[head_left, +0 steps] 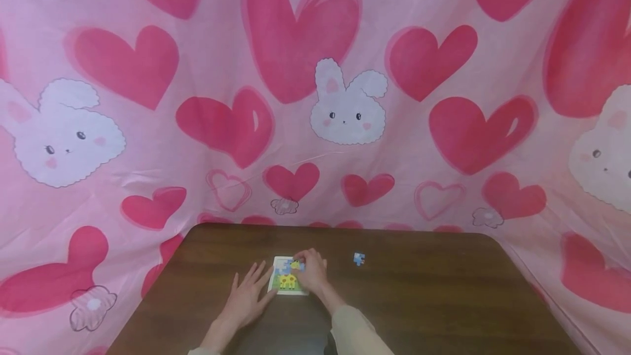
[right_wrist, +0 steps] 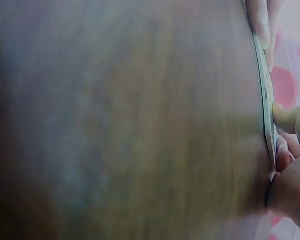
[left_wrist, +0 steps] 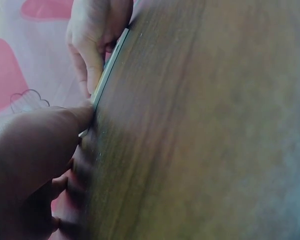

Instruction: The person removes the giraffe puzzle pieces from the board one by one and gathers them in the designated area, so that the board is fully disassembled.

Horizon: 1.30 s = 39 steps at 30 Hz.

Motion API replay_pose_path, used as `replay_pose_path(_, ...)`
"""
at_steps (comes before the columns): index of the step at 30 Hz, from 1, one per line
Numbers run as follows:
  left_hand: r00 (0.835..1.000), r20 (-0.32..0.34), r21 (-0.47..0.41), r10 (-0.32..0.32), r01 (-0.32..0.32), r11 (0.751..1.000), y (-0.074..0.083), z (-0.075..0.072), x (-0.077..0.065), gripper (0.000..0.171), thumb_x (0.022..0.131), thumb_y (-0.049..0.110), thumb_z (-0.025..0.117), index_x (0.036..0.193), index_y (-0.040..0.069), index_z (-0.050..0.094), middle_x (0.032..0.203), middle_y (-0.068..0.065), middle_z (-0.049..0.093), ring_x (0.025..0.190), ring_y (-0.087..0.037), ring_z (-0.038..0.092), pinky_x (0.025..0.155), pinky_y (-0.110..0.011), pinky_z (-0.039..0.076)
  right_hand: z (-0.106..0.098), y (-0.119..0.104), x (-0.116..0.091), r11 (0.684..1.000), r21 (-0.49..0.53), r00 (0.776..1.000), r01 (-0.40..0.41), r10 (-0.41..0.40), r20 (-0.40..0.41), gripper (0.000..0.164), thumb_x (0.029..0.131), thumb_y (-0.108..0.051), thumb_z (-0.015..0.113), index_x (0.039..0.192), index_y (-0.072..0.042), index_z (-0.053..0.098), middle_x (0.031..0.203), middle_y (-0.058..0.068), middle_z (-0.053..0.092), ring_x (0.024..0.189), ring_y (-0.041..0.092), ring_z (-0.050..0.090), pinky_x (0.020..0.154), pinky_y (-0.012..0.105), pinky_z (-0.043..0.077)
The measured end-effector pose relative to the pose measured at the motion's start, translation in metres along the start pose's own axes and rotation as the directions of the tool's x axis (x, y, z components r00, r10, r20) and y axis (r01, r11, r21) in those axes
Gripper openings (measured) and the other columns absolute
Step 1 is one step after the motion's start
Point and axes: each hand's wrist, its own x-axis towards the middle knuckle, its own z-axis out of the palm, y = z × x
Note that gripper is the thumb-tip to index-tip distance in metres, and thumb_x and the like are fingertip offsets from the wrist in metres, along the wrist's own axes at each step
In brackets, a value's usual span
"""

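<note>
A small jigsaw puzzle in a pale frame lies on the table, showing a yellow giraffe on green and blue. My left hand rests flat at its left side, fingers spread on the table and thumb at the frame's near left corner. Over the upper right of the puzzle, my right hand has its thumb and fingers bent around a puzzle piece with the giraffe's head. The right hand hides the puzzle's right part. Seen edge-on in the left wrist view, the frame runs between both hands.
A loose blue puzzle piece lies to the right of the right hand. The brown wooden table ends at a pink cloth with hearts and rabbits, which hangs behind and at both sides.
</note>
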Motion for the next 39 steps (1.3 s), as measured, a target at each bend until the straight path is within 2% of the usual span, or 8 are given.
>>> replay_pose_path(2,1.0,-0.001,-0.001,0.0,0.0,1.0,0.0,0.0,0.0,0.069,0.104,0.049,0.072,0.162,0.015,0.056,0.174,-0.02,0.046,0.165,-0.047,0.036,0.128,-0.085,0.016,0.0,0.0,-0.001,1.0,-0.002,1.0,0.012,-0.012,-0.005,0.022,0.09,-0.012,0.088,0.108,-0.007,0.078,0.106,0.006,0.067,0.098,0.025,0.06,0.091,0.041,0.04)
replay_pose_path(8,1.0,-0.002,0.014,0.006,-0.006,1.0,-0.002,0.002,0.001,0.068,0.105,0.05,0.07,0.162,0.015,0.056,0.174,-0.019,0.046,0.165,-0.046,0.037,0.128,-0.085,0.017,0.005,0.004,0.001,1.0,0.017,1.0,-0.015,0.015,0.001,0.015,0.092,-0.012,0.085,0.103,-0.008,0.074,0.107,0.005,0.064,0.102,0.026,0.057,0.095,0.042,0.038)
replay_pose_path(11,1.0,-0.007,0.004,0.008,-0.008,1.0,-0.001,0.002,0.001,0.068,0.105,0.049,0.071,0.161,0.015,0.057,0.173,-0.019,0.046,0.164,-0.047,0.037,0.127,-0.086,0.016,0.003,0.003,0.001,1.0,-0.004,1.0,0.025,-0.025,0.007,0.016,0.093,-0.012,0.084,0.107,-0.009,0.078,0.108,0.006,0.065,0.102,0.027,0.057,0.091,0.04,0.037)
replay_pose_path(16,0.999,-0.024,-0.012,0.023,-0.023,1.0,-0.001,0.002,0.001,0.067,0.104,0.047,0.073,0.16,0.013,0.058,0.172,-0.021,0.048,0.163,-0.05,0.038,0.126,-0.086,0.017,-0.006,-0.004,-0.001,0.994,-0.085,0.994,0.076,-0.069,0.084,0.024,0.096,-0.012,0.082,0.119,-0.018,0.083,0.109,0.007,0.064,0.102,0.026,0.054,0.088,0.039,0.035)
replay_pose_path(21,0.999,-0.026,-0.014,0.022,-0.023,1.0,-0.003,0.004,0.001,0.067,0.104,0.048,0.072,0.16,0.013,0.058,0.172,-0.021,0.048,0.163,-0.049,0.038,0.127,-0.086,0.017,-0.006,-0.002,0.005,0.977,-0.18,0.981,0.119,-0.087,0.174,0.026,0.098,-0.013,0.078,0.123,-0.022,0.078,0.109,0.007,0.06,0.104,0.026,0.052,0.089,0.041,0.038)
replay_pose_path(27,1.0,-0.01,-0.036,0.014,-0.014,0.999,-0.003,0.004,0.001,0.07,0.103,0.05,0.072,0.16,0.014,0.058,0.172,-0.022,0.047,0.163,-0.051,0.036,0.126,-0.087,0.015,0.002,0.009,0.011,0.981,-0.163,0.979,0.104,-0.072,0.189,0.019,0.098,-0.015,0.078,0.115,-0.019,0.072,0.11,0.006,0.058,0.106,0.028,0.051,0.091,0.043,0.038)
replay_pose_path(34,1.0,0.002,0.003,0.003,-0.003,1.0,-0.001,0.002,0.002,0.069,0.104,0.049,0.071,0.162,0.015,0.056,0.173,-0.02,0.046,0.164,-0.048,0.036,0.128,-0.086,0.015,-0.013,-0.006,0.008,0.985,-0.154,0.966,0.084,-0.043,0.255,0.025,0.099,-0.012,0.077,0.121,-0.024,0.078,0.111,0.005,0.057,0.105,0.025,0.049,0.091,0.043,0.036)
replay_pose_path(39,1.0,-0.004,0.004,0.007,-0.007,1.0,-0.001,0.003,0.003,0.069,0.104,0.048,0.072,0.162,0.015,0.056,0.173,-0.021,0.047,0.164,-0.048,0.037,0.127,-0.086,0.015,-0.021,-0.014,0.009,0.978,-0.191,0.956,0.084,-0.025,0.293,0.029,0.097,-0.009,0.078,0.122,-0.025,0.077,0.111,0.004,0.057,0.106,0.024,0.049,0.094,0.044,0.038)
